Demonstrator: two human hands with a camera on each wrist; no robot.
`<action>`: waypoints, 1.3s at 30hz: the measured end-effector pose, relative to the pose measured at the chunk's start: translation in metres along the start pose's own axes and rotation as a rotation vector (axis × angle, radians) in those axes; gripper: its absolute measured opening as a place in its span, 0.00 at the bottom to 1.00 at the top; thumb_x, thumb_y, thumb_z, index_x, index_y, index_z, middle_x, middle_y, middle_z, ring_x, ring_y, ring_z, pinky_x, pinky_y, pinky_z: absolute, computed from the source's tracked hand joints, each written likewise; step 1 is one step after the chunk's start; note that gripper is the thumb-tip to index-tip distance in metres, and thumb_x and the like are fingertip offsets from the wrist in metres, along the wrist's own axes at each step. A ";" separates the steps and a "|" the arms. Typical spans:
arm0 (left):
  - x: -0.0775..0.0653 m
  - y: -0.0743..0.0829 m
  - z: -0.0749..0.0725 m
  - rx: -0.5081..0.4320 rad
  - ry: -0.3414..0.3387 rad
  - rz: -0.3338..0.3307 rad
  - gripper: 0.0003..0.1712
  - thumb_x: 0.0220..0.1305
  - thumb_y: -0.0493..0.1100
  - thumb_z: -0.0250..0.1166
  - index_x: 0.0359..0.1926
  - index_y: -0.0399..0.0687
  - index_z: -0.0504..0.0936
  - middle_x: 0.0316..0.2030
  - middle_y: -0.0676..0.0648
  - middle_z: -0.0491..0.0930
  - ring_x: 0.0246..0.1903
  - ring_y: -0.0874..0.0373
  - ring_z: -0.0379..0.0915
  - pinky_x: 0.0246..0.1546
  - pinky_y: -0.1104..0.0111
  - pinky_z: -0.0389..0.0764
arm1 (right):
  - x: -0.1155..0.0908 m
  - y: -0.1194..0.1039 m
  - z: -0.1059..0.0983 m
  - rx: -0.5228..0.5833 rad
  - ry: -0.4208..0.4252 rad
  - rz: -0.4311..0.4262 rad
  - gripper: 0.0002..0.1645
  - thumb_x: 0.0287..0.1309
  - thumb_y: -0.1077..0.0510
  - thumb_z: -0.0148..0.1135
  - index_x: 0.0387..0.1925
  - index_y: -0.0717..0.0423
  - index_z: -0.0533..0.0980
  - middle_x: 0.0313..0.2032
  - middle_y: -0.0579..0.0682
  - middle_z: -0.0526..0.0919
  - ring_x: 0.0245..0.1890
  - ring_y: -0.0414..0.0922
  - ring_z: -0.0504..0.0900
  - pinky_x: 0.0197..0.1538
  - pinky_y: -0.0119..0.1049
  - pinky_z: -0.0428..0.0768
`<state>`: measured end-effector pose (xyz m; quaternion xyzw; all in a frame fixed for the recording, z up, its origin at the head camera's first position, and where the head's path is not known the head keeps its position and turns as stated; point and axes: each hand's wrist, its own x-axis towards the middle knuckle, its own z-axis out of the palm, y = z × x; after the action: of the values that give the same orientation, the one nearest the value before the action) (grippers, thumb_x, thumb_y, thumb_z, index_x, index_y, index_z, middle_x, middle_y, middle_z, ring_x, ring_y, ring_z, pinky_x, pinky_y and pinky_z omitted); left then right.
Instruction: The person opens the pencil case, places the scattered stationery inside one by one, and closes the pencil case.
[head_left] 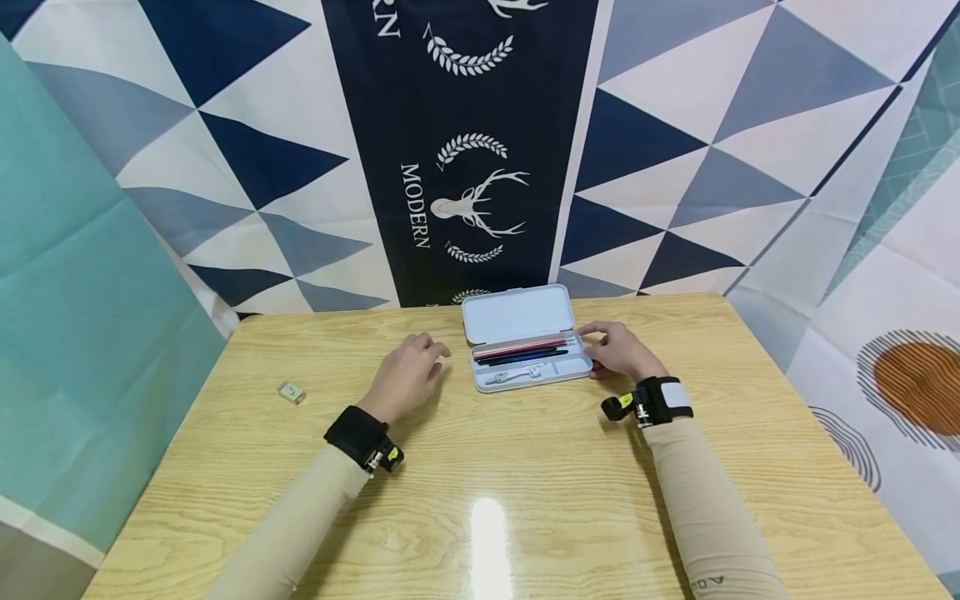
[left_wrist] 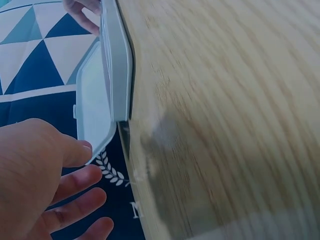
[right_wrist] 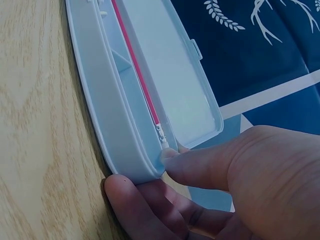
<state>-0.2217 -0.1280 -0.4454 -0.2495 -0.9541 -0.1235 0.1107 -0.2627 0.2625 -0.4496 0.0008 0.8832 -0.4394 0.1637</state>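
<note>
A pale blue pencil case (head_left: 558,367) lies on the table with its lid (head_left: 517,317) raised at the back. Inside are a red pencil (right_wrist: 137,67), several dark pens (head_left: 522,357) and a slender white item (head_left: 513,375). My right hand (head_left: 618,352) grips the right end of the case, its thumb on the rim by the pencil's tip and its fingers curled against the end wall. To the left of the case my left hand (head_left: 405,379) hovers with loosely bent fingers, holding nothing; in the left wrist view its thumb overlaps the lid's corner.
A small block like an eraser (head_left: 291,392) lies on the wooden table (head_left: 420,517) at the left. Patterned cloth (head_left: 472,167) hangs right behind the table's far edge, and more cloth hangs at both sides.
</note>
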 end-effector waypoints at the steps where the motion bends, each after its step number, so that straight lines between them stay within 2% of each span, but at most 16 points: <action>1: -0.001 -0.001 -0.001 0.002 -0.001 -0.002 0.12 0.76 0.35 0.71 0.56 0.45 0.92 0.48 0.41 0.89 0.49 0.46 0.85 0.47 0.54 0.92 | 0.000 0.000 0.000 0.000 -0.001 0.000 0.32 0.83 0.63 0.55 0.83 0.63 0.68 0.50 0.66 0.80 0.34 0.44 0.88 0.38 0.34 0.93; 11: -0.019 -0.014 -0.016 0.016 -0.017 0.001 0.11 0.77 0.35 0.71 0.56 0.44 0.92 0.48 0.41 0.88 0.50 0.45 0.85 0.51 0.53 0.92 | 0.003 0.001 0.002 -0.001 -0.004 0.007 0.32 0.83 0.62 0.56 0.83 0.62 0.69 0.50 0.65 0.79 0.34 0.44 0.88 0.38 0.35 0.93; 16: -0.029 -0.024 -0.020 0.021 -0.004 0.011 0.11 0.77 0.35 0.70 0.55 0.43 0.92 0.47 0.40 0.88 0.51 0.42 0.85 0.48 0.52 0.92 | 0.003 0.002 0.002 0.000 -0.003 0.004 0.32 0.83 0.63 0.56 0.83 0.62 0.69 0.50 0.65 0.79 0.34 0.44 0.88 0.37 0.35 0.93; 23: -0.041 -0.042 -0.024 0.042 -0.025 0.001 0.10 0.77 0.36 0.72 0.55 0.42 0.92 0.47 0.39 0.88 0.48 0.42 0.85 0.48 0.53 0.92 | 0.003 0.001 0.001 0.002 -0.005 0.006 0.32 0.84 0.62 0.56 0.83 0.62 0.69 0.51 0.66 0.79 0.34 0.43 0.88 0.37 0.34 0.93; 30: -0.049 -0.055 -0.030 0.018 -0.054 -0.011 0.10 0.77 0.36 0.71 0.55 0.41 0.92 0.48 0.39 0.88 0.50 0.42 0.85 0.49 0.53 0.90 | 0.002 0.002 0.000 -0.005 0.004 -0.005 0.32 0.84 0.63 0.55 0.83 0.63 0.68 0.51 0.67 0.81 0.34 0.44 0.88 0.37 0.34 0.93; 39: -0.059 -0.069 -0.041 0.003 -0.053 -0.033 0.10 0.77 0.35 0.71 0.54 0.39 0.92 0.46 0.39 0.89 0.46 0.45 0.83 0.46 0.54 0.89 | 0.002 0.001 0.001 0.000 0.006 0.000 0.32 0.83 0.62 0.56 0.83 0.62 0.69 0.50 0.66 0.81 0.34 0.43 0.88 0.37 0.34 0.92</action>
<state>-0.1999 -0.2249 -0.4354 -0.2369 -0.9608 -0.1170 0.0837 -0.2644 0.2622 -0.4520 0.0022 0.8837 -0.4394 0.1613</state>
